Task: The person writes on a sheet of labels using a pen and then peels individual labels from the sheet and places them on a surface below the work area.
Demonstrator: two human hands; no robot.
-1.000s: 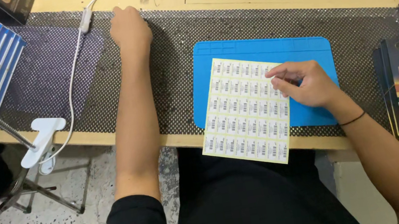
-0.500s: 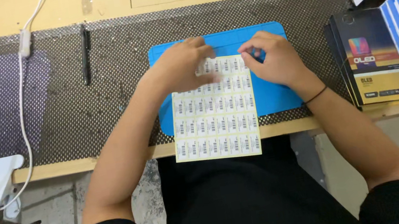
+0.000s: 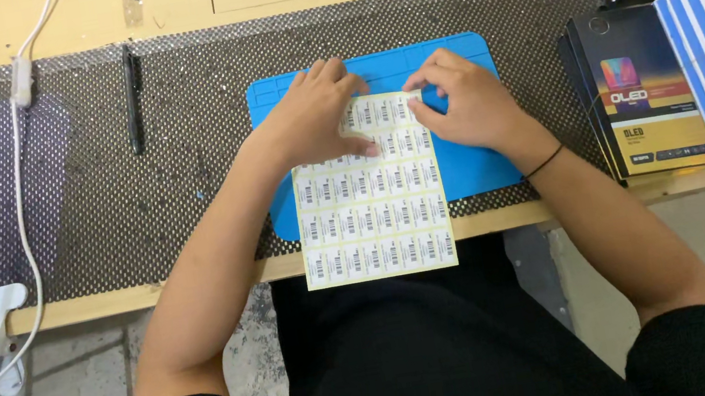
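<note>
Both hands work at the top edge of a label sheet [image 3: 370, 190] lying on a blue mat [image 3: 479, 164], its lower end hanging over the table edge. The left hand [image 3: 312, 120] presses flat with fingers spread, while the right hand [image 3: 464, 100] pinches at a top-row label near the corner. The sheet looks nearly full, so peeling seems barely begun, with almost every label left.
</note>
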